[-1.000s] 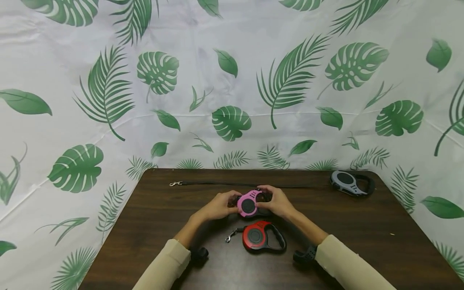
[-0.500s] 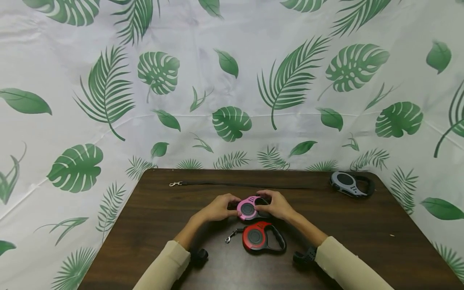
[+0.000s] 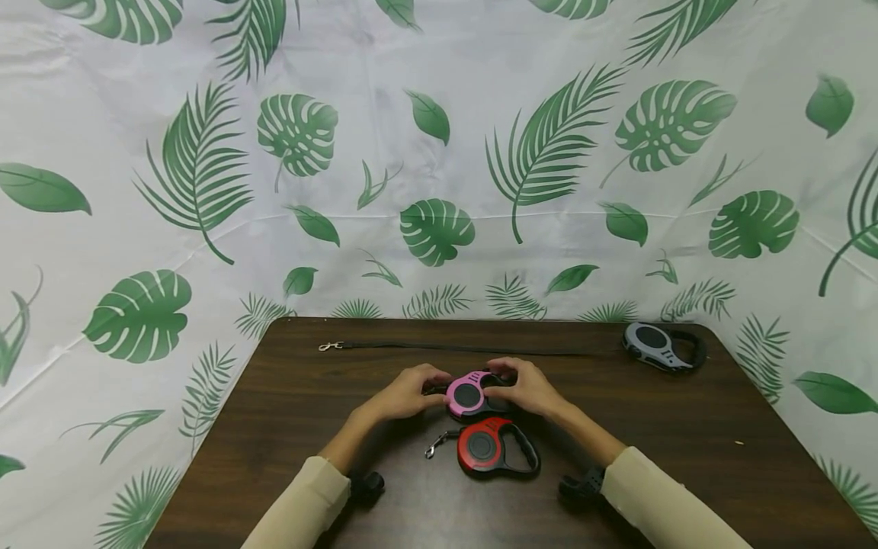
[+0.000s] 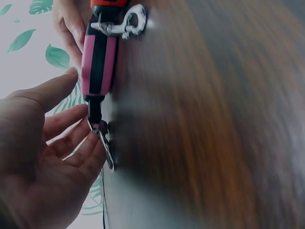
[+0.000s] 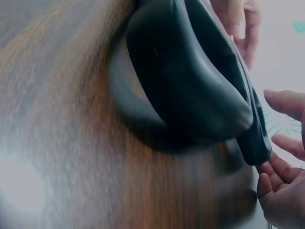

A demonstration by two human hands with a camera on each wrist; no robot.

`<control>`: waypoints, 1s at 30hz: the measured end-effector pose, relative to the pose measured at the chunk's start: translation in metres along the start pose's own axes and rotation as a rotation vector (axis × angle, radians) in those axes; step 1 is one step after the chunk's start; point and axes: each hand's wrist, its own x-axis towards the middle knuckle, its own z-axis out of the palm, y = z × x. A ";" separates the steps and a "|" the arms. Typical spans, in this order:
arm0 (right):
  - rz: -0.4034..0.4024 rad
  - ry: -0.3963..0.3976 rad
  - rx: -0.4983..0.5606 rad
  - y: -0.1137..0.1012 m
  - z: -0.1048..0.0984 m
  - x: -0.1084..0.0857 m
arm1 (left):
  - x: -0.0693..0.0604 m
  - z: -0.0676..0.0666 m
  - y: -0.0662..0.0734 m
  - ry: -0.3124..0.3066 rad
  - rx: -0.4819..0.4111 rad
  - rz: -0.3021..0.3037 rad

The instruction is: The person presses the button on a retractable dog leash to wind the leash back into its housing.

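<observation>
Pink leash (image 3: 469, 395) shifted nearer, beside left grip (image 3: 409, 392)

The right fingers (image 5: 288, 101) sit just beside the far handle (image 5: 257, 143); the near handle (image 5: 181, 76) (also black) looms larger.

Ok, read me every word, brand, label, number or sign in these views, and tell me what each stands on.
None can be read.
Pink retractable leash: small dark marks near its handle, too small to make out as lettering.
Grey retractable leash: similar small marks, also unreadable.
Red retractable leash: no legible text.
Backdrop: printed leaves, no lettering visible.
</observation>
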 end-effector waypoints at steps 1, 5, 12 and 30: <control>-0.002 -0.001 0.004 0.000 -0.002 -0.001 | -0.001 -0.002 -0.001 0.009 -0.004 -0.004; -0.001 -0.012 0.036 0.001 -0.010 -0.004 | -0.007 -0.009 -0.006 0.059 -0.003 -0.009; 0.006 -0.014 0.034 0.009 -0.027 -0.014 | -0.020 -0.018 -0.023 0.145 0.025 0.007; 0.026 0.045 -0.031 0.037 -0.086 -0.039 | -0.059 -0.054 -0.066 0.348 0.130 0.014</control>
